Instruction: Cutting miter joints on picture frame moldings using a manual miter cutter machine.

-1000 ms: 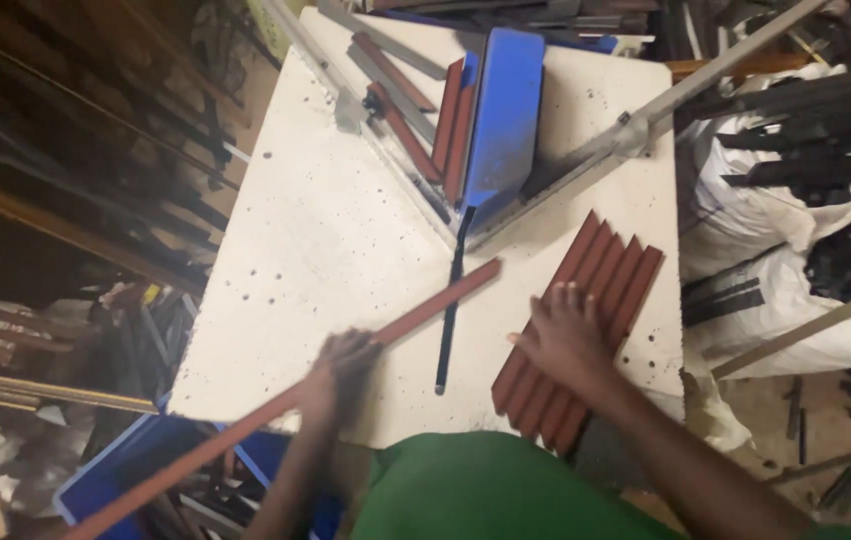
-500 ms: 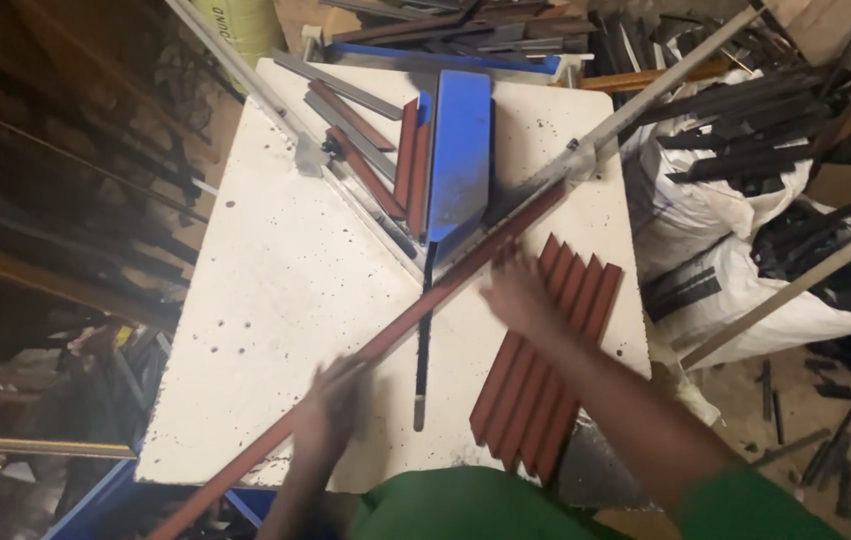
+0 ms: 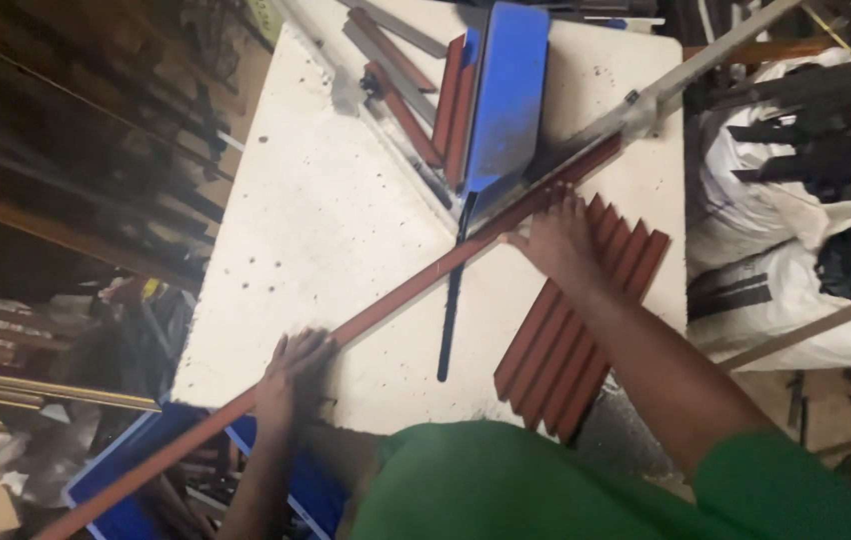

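A long red-brown bar (image 3: 406, 292) lies slantwise across the white worktable (image 3: 316, 220), from the lower left up to the blue guide block (image 3: 506, 95) and the grey metal arm (image 3: 666, 85). My left hand (image 3: 291, 375) grips the bar near the table's front edge. My right hand (image 3: 556, 235) presses on the bar near its far end, next to a row of several cut red-brown pieces (image 3: 581, 315) lying side by side. A thin dark strip (image 3: 449, 310) lies under the bar.
More red-brown and grey bars (image 3: 411, 95) lie by the blue block. A blue crate (image 3: 136, 490) sits below the table at the left. White sacks with dark strips (image 3: 806, 170) stand at the right. Long rods (image 3: 36, 240) are stacked at the left.
The long bar has slid forward and up to the right, its far end now at the blue block and metal arm. My right hand left the cut pieces and moved onto the bar.
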